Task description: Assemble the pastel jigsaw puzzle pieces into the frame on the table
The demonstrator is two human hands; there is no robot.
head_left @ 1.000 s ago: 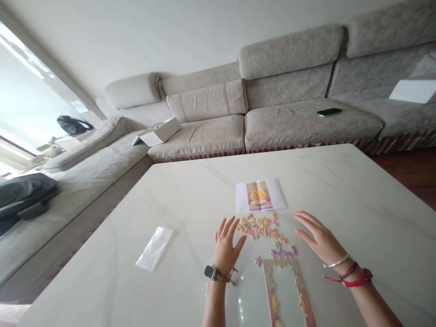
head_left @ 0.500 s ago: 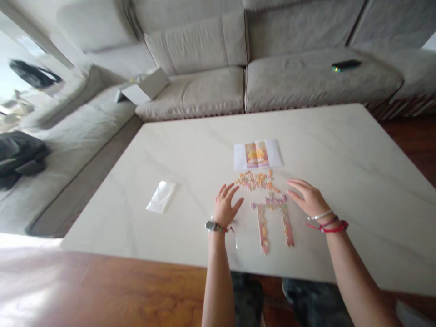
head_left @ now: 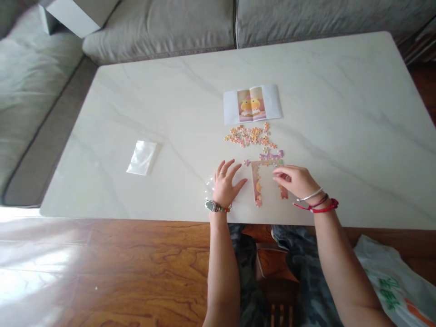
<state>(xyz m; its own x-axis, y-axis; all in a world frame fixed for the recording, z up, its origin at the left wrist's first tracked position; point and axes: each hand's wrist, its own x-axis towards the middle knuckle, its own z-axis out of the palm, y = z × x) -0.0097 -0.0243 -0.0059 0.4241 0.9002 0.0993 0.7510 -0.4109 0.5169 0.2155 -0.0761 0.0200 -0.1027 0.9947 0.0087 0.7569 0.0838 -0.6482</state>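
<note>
My left hand [head_left: 226, 186] hovers over the table left of the puzzle, fingers spread and nothing in them. My right hand [head_left: 296, 180] reaches over the right side of the puzzle frame, its thumb and fingertips drawn close together; anything between them is too small to make out. The partly joined jigsaw puzzle [head_left: 256, 185] has a left strip, a right strip and a top edge, with bare table inside. Part of the right strip is hidden under my right hand. A purple puzzle piece [head_left: 247, 162] lies just off the top left corner. Loose puzzle pieces [head_left: 252, 135] form a pile beyond.
A creased reference picture [head_left: 251, 104] lies behind the pile. A clear plastic bag [head_left: 142, 157] rests on the marble-look table [head_left: 177, 113] to the left. Clear plastic [head_left: 209, 185] shows beside my left hand. A grey sofa [head_left: 177, 27] borders the far side.
The view has tilted down towards the table. My right hand has moved left over the puzzle's right strip, and its fingers have closed together. My left hand remains spread beside the puzzle.
</note>
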